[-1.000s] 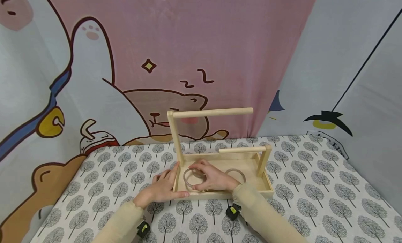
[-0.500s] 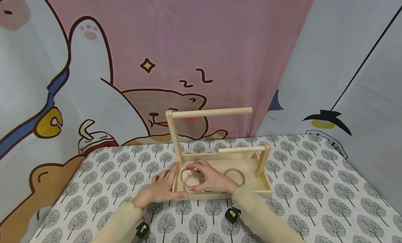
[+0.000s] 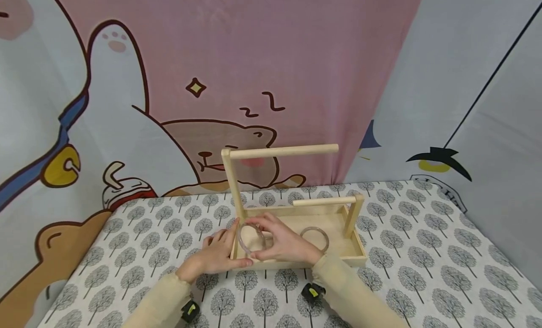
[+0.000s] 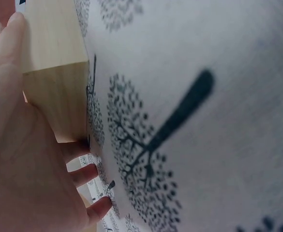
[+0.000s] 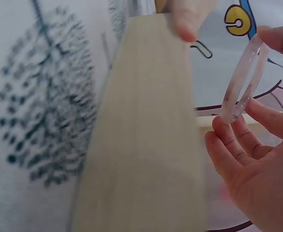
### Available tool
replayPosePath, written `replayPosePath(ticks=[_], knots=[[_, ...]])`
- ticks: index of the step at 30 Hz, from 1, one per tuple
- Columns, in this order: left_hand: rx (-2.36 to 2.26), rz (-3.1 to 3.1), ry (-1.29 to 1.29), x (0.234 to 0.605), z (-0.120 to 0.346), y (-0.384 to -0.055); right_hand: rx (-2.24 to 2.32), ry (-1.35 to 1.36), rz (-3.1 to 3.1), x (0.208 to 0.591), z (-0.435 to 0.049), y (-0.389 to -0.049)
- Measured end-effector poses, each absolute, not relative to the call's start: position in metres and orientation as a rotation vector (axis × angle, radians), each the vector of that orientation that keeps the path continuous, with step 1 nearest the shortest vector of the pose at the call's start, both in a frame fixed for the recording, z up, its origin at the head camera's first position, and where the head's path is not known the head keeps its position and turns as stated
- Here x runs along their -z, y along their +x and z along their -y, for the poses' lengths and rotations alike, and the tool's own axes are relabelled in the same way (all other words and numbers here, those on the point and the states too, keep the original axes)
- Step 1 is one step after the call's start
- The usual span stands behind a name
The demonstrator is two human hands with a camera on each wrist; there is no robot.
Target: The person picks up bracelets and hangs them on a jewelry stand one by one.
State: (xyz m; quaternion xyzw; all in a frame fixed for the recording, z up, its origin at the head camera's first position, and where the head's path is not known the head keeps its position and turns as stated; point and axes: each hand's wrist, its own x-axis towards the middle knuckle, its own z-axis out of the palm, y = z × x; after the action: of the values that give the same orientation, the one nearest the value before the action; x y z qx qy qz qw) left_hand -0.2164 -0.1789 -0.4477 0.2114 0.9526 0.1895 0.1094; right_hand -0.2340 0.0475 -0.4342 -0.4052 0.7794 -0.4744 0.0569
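My right hand (image 3: pixel 284 241) pinches a clear, pinkish bangle (image 5: pixel 230 104) between thumb and fingers. In the right wrist view the bangle stands tilted, its lower edge against the fingertips. It is held over the left end of a pale wooden tray (image 3: pixel 288 265). A second bangle (image 3: pixel 315 228) lies toward the tray's right half, partly behind the right wrist. My left hand (image 3: pixel 213 254) rests at the tray's front left corner, thumb along the front wall and fingers beside the left end. In the left wrist view its fingers reach past the wooden corner.
A tall post on the tray's left carries a long wooden bar (image 3: pixel 283 151); a shorter post on the right carries a lower bar (image 3: pixel 323 202). Both reach over the tray. The tablecloth (image 3: pixel 423 271) has printed trees, and a cartoon curtain (image 3: pixel 296 60) hangs behind.
My right hand has moved slightly left with the bangle, toward the tray's left end. The left hand stays at the corner. The head view has shifted a little.
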Motion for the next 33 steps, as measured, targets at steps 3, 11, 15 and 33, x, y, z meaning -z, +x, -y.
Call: replayPosePath(ticks=[3, 11, 15, 33], knots=[[-0.565, -2.799, 0.624, 0.448, 0.179, -0.216, 1.444, -1.262, -2.376, 0.427, -0.046, -0.232], [-0.597, -2.803, 0.65, 0.455, 0.182, -0.218, 1.411, -1.241, -2.43, 0.404, -0.047, -0.223], [-0.6, -2.809, 0.647, 0.461, 0.184, -0.221, 1.439, -1.221, -2.428, 0.393, -0.052, -0.222], [-0.592, -2.789, 0.596, 0.451, 0.179, -0.217, 1.517, -1.384, -2.561, 0.358, -0.097, -0.234]])
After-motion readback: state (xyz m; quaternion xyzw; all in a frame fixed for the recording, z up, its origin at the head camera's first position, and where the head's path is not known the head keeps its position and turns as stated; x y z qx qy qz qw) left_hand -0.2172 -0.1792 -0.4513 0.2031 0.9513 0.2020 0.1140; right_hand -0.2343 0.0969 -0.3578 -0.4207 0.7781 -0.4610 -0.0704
